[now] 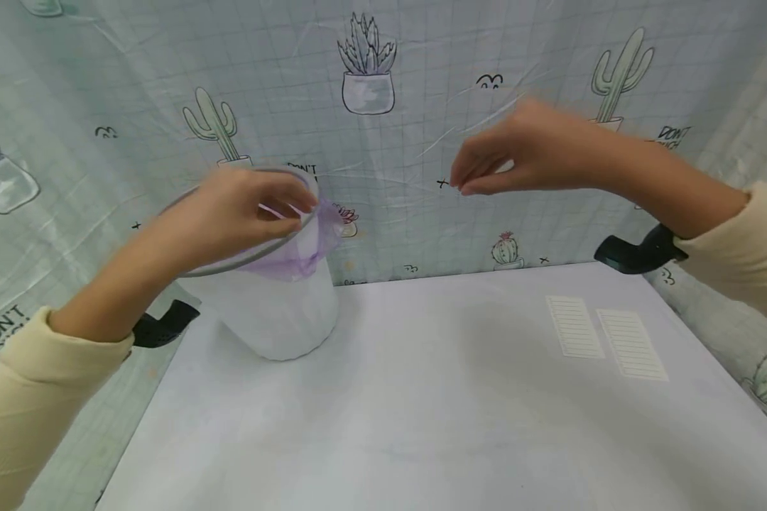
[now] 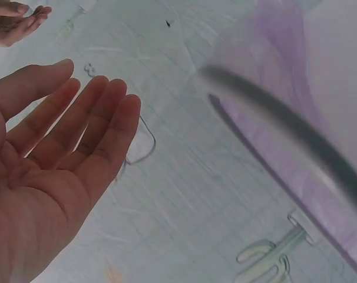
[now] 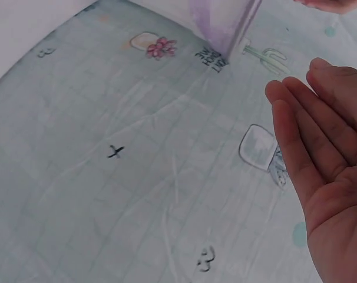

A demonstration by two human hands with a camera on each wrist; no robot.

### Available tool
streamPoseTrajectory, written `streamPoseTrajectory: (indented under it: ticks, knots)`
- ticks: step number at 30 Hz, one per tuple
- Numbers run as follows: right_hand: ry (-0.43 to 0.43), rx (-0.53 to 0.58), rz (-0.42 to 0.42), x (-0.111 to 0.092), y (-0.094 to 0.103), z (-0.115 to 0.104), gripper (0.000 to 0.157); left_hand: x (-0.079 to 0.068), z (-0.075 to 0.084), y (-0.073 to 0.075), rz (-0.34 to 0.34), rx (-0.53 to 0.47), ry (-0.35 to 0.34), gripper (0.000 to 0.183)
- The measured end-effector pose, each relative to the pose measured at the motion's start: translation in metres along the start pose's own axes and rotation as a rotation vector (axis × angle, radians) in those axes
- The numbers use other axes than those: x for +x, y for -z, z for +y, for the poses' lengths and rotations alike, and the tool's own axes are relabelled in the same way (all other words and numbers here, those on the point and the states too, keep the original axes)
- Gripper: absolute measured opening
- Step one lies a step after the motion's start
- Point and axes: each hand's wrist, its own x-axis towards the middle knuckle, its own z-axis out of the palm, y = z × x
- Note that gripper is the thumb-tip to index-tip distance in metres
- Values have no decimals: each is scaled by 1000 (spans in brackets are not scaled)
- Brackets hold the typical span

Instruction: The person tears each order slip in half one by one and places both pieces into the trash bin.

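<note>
A white bin (image 1: 281, 319) with a grey rim (image 2: 290, 124) stands at the back left of the white table. A thin purple bag (image 1: 287, 264) lines it and folds out over the rim. In the head view my left hand (image 1: 230, 213) hovers in front of the bin's top, hiding part of the opening. The left wrist view shows that hand's fingers (image 2: 111, 127) loosely bent, holding nothing and apart from the rim. My right hand (image 1: 524, 152) is raised in the air to the right of the bin. Its palm is bare in the right wrist view, fingers (image 3: 302, 141) gently bent.
Two white label sheets (image 1: 575, 326) with printed lines lie side by side at the table's right. A grey curtain (image 1: 422, 213) with cactus drawings hangs behind the table (image 1: 422, 397) and along its sides. A black strap (image 1: 642, 248) sits at the right wrist.
</note>
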Motion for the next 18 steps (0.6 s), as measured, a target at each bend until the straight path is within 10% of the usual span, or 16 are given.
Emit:
streamPoseTrajectory:
  ticks: [18]
  knots:
    - [-96, 9, 119, -118, -52, -8, 42, -22, 15, -69, -21, -114, -160, 24]
